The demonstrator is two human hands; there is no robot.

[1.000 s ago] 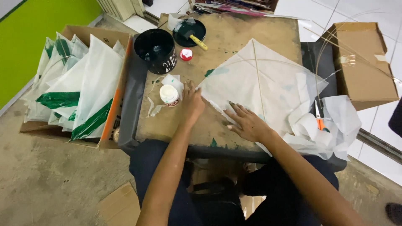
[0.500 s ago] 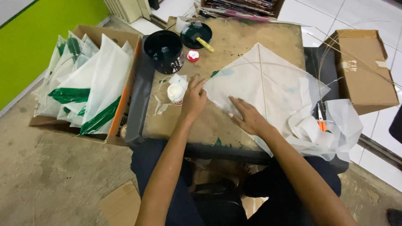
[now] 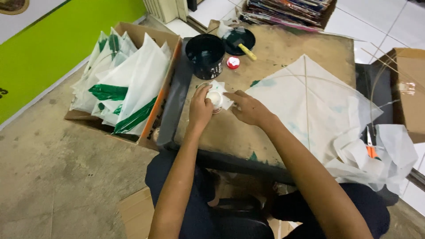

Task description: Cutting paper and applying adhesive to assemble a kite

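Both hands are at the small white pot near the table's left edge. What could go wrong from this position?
The left hand and right hand meet at the small white pot, which sits on loose paper scraps; it might tip or slide. The right forearm hangs over the thin white kite, so it could crease or tear the paper. The black bucket stands close behind and might get knocked.

Open brown cardboard box (image 3: 152,128) left of table, stuffed with white-and-green plastic sheets (image 3: 124,90); second open brown cardboard box (image 3: 409,88) at right edge.
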